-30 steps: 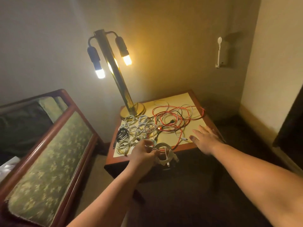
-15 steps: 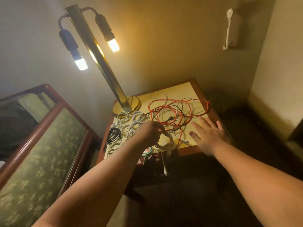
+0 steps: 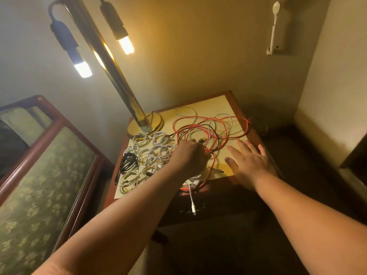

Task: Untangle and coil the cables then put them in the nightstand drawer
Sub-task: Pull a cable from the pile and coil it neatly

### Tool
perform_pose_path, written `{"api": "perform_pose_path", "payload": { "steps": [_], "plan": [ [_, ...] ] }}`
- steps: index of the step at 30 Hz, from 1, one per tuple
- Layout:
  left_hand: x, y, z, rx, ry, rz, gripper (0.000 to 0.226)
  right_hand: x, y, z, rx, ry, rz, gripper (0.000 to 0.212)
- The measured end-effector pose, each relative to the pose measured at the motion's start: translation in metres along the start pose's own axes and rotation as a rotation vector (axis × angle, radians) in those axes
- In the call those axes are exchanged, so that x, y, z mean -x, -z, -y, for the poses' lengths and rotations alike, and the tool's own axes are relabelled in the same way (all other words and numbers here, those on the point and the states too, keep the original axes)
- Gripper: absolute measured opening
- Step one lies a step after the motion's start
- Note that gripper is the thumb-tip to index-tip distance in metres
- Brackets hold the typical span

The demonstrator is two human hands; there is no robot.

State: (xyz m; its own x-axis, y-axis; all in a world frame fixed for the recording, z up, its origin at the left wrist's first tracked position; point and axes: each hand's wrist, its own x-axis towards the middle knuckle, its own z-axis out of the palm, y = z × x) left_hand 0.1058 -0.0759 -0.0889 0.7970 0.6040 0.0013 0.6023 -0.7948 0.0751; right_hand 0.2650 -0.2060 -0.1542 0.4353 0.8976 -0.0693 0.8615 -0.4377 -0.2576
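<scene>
A loose tangle of red cable (image 3: pixel 200 128) mixed with black and white strands lies on the back right of the nightstand (image 3: pixel 220 103). My left hand (image 3: pixel 189 154) is over the tangle's near edge, fingers closed on red strands. My right hand (image 3: pixel 249 160) lies flat and open on the top, right of the tangle. A coiled white cable (image 3: pixel 195 180) lies at the front edge under my left wrist, its plug end (image 3: pixel 193 208) dangling down the front. Several coiled white cables (image 3: pixel 152 152) and a coiled black cable (image 3: pixel 129 162) lie on the left half.
A brass lamp (image 3: pixel 146 125) with two lit bulbs stands at the nightstand's back left corner. A wood-framed upholstered piece (image 3: pixel 51 139) stands close on the left. A white fixture (image 3: pixel 275 28) hangs on the wall. Dark floor lies to the right and in front.
My left hand moved from the front edge forward onto the red tangle, leaving the white coil at the edge. My right hand stayed flat on the top. The camera came closer.
</scene>
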Motion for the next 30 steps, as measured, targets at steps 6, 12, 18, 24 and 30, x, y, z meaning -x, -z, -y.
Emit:
{"api": "perform_pose_path", "payload": {
  "steps": [6,12,18,24,30],
  "plan": [
    [-0.005,-0.014,-0.018,0.038,0.068,0.126,0.018,0.001,0.001,0.002,0.023,-0.015,-0.005,0.06],
    [-0.01,-0.011,-0.013,0.119,0.104,-0.023,0.022,0.0,0.002,0.001,0.032,-0.014,0.018,0.056],
    [-0.031,-0.012,0.008,0.056,0.122,-0.018,0.032,0.004,0.006,0.002,0.003,-0.003,0.007,0.055],
    [-0.046,-0.015,0.019,0.07,0.088,-0.074,0.021,0.005,0.008,0.004,-0.008,-0.018,0.007,0.058],
    [-0.055,-0.006,0.011,0.024,-0.024,0.015,0.022,0.004,0.008,0.002,-0.003,-0.017,0.01,0.061]
  ]
}}
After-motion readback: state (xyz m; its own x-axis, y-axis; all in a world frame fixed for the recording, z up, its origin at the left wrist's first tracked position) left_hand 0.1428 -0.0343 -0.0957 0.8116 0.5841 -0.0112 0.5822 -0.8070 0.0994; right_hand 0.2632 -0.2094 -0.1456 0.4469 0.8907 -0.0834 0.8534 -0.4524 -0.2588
